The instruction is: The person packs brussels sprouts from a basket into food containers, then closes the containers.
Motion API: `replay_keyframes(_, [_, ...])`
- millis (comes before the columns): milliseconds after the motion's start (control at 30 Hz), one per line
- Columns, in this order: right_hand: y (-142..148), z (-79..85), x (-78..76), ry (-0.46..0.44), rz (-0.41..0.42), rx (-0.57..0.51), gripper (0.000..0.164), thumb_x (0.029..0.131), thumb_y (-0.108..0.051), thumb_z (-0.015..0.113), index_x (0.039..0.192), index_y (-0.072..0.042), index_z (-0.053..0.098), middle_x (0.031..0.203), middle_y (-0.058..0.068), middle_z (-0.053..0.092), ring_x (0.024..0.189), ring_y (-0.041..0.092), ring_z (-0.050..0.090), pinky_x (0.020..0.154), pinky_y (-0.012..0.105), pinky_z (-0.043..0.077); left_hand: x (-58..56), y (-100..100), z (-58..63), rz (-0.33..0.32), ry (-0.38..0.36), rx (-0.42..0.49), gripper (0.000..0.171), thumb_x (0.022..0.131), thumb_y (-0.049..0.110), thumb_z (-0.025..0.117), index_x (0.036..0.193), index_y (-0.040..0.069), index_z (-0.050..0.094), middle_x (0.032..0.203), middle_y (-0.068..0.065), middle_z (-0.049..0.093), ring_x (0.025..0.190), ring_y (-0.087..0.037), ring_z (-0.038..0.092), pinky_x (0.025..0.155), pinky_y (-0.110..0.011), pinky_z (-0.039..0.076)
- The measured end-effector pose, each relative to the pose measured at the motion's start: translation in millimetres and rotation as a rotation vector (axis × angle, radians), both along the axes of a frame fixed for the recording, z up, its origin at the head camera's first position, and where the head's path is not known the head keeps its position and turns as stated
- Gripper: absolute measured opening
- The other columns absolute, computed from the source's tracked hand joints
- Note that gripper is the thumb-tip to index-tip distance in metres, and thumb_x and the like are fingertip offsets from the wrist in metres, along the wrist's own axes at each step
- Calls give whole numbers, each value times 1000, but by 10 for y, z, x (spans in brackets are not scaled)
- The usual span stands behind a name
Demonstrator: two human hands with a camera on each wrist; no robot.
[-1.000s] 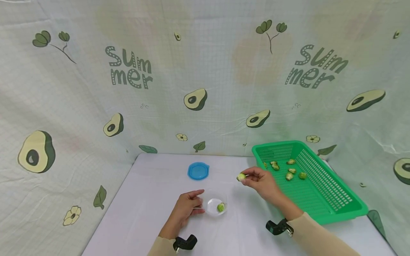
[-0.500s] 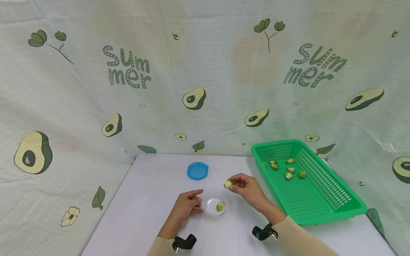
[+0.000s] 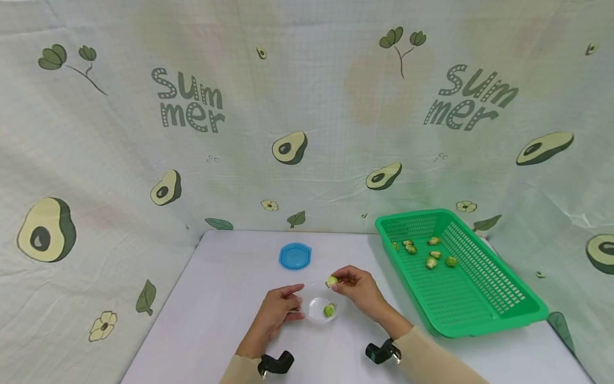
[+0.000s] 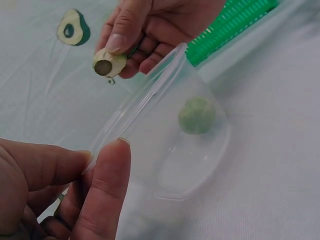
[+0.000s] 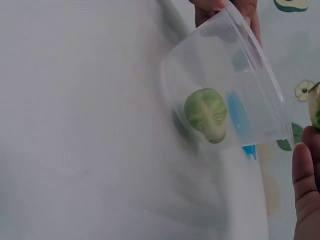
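A clear plastic tub (image 3: 314, 317) stands on the white table, one Brussels sprout (image 3: 329, 310) lying inside it. My left hand (image 3: 280, 312) pinches the tub's rim between thumb and finger, as the left wrist view shows. My right hand (image 3: 360, 290) pinches another Brussels sprout (image 4: 109, 63) by its fingertips, just above the far right side of the tub's rim. Its cut stem end faces the left wrist camera. In the right wrist view, only an edge of the held sprout (image 5: 314, 106) shows, while the sprout in the tub (image 5: 205, 114) is seen through the wall.
To the right, a green plastic basket (image 3: 472, 309) holds several Brussels sprouts (image 3: 431, 262) toward its far end. A blue lid (image 3: 295, 256) lies on the table (image 3: 230, 288) behind the tub. A printed cloth (image 3: 326, 96) hangs behind the table.
My right hand has carried the sprout leftward, away from the basket and up to the tub's rim. The left hand has kept its grip on the tub.
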State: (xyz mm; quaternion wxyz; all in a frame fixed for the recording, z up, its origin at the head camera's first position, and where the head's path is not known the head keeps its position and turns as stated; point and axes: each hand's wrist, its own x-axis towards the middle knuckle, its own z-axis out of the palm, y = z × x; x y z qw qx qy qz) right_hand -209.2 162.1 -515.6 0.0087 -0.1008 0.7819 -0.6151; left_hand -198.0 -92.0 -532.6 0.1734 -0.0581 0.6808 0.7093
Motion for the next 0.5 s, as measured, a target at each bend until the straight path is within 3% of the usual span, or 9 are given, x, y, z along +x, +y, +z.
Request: replay_keyframes(500, [-125, -139, 6, 31, -57, 101, 20, 89, -10, 84, 107, -11, 76, 104, 6, 72, 89, 15, 62, 72, 20, 54, 4, 1, 3, -1, 6, -8, 46, 97, 0, 68, 143, 2, 64, 92, -6, 61, 77, -15, 63, 71, -30, 67])
